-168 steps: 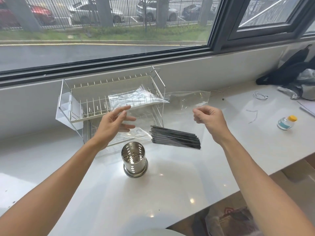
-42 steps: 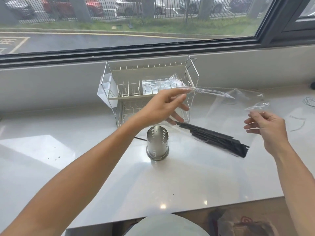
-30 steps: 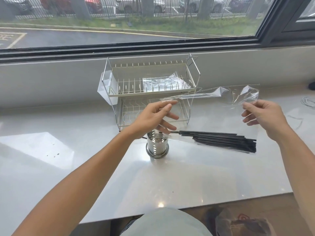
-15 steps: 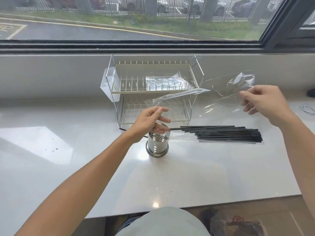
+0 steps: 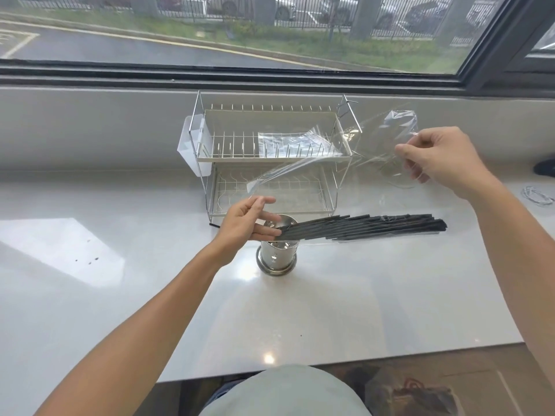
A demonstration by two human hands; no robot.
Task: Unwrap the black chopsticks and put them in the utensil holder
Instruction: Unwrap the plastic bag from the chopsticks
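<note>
Pinching the clear wrapper (image 5: 372,151) high in your right hand (image 5: 438,159), thumb and curled fingers closed on the crumpled far end, you have the film lifted well above the counter (image 5: 345,310). Your left hand (image 5: 250,222) lies with fingers nearly straight at the near tips of the black chopsticks (image 5: 363,227); it touches or steadies them, and I cannot tell whether any finger is hooked under the bundle. The chopsticks lie almost level, fanned a little, their left ends over the mouth of the utensil holder (image 5: 277,253) and their right ends far out to the right, apparently resting in the lower fold of the film.

To do this well, keep the right hand high and draw the film away to the right, so the sticks slide out rather than scatter. Close your left fingers round the near ends before the film lets go, gather the fan into one bundle, then tip it upright over the holder. The holder looks light, so lower the sticks in gently; a sideways knock could topple it.

Against the frame half a second back, your left hand has dropped from the film's edge to the chopstick tips, the bundle's near ends now lie across the holder instead of beside it, and your right hand has carried the wrapper slightly farther right. Behind stands the dish rack (image 5: 270,136) with another plastic sheet
</note>
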